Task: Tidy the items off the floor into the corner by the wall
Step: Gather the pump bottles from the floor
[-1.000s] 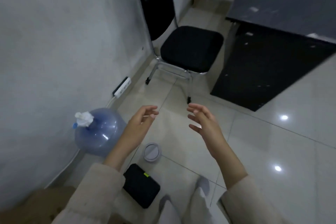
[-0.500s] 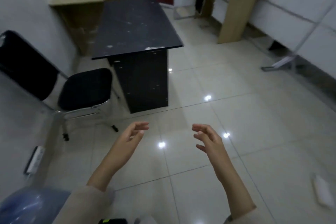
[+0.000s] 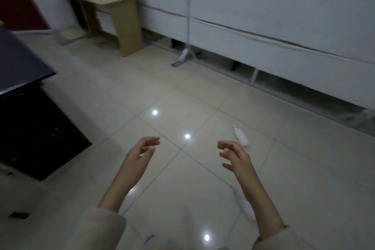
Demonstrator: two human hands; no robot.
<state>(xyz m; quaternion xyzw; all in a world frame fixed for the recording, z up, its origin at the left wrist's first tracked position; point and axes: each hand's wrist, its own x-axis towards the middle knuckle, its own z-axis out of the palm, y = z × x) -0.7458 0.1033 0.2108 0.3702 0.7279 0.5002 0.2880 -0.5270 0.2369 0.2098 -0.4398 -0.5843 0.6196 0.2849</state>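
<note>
A small white bottle (image 3: 241, 136) lies on its side on the pale tiled floor (image 3: 182, 91), just beyond my right hand. A second white, elongated thing (image 3: 244, 205) lies on the floor partly behind my right forearm; its shape is blurred. My left hand (image 3: 140, 153) and my right hand (image 3: 235, 155) are both held out above the floor, fingers apart and curled, holding nothing. The right fingertips are a short way from the bottle, not touching it.
A black desk (image 3: 28, 119) stands at the left. A small wooden table (image 3: 119, 18) with a dark device on it stands at the far wall. White panels with a metal foot (image 3: 183, 57) run along the right. A small dark object (image 3: 19, 214) lies at the lower left.
The view has swung right, away from the blue water jug, chair and corner, past the black desk. The white bottle is now close to my right hand. Both hands stay open.
</note>
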